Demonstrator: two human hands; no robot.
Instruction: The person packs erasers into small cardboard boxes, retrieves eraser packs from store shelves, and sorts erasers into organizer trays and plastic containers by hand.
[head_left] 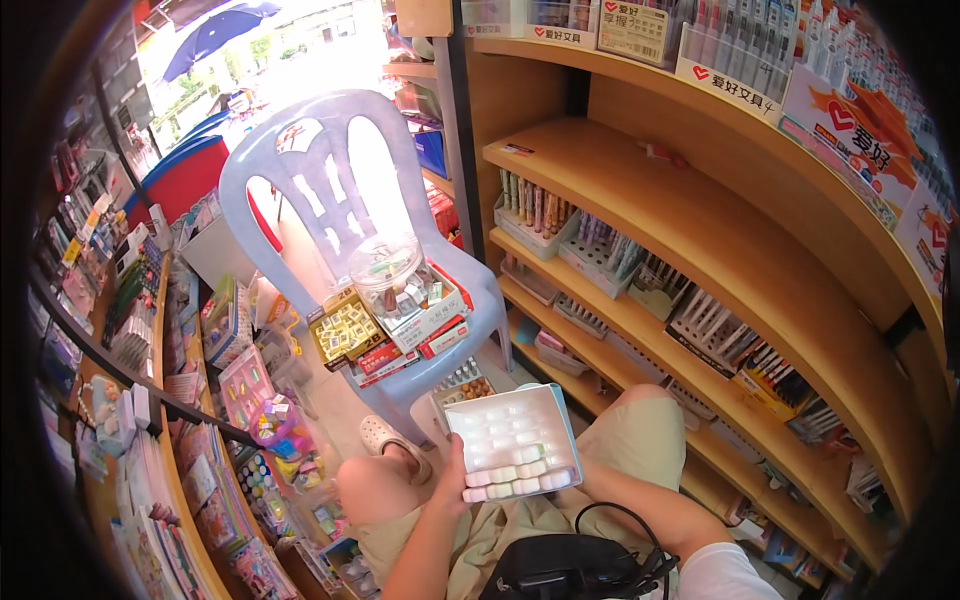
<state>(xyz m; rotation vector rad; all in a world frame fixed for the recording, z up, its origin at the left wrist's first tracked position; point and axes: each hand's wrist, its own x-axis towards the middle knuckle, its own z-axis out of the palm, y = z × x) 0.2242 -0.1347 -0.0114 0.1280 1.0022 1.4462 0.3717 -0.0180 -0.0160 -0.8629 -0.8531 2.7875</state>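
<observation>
Over my lap is a shallow open white box [511, 444] with a pale blue edge at its right. Pastel pink, green and lilac rounded pieces [522, 475], perhaps erasers, lie in rows at its near end. White rounded shapes show in its far part. My left hand [457, 478] is closed on the box's left side, its thumb at the edge. At the lower right, my right hand [580, 474] holds the box from the side and below; most of its fingers are hidden behind it.
A blue plastic chair [262, 240] ahead carries a box of yellow-wrapped pieces [347, 332], a clear round tub [385, 262] and stacked cartons. Curved wooden shelves [640, 185] with pens are on the right. Stationery racks [165, 450] stand left. A black bag [550, 567] lies against my lap.
</observation>
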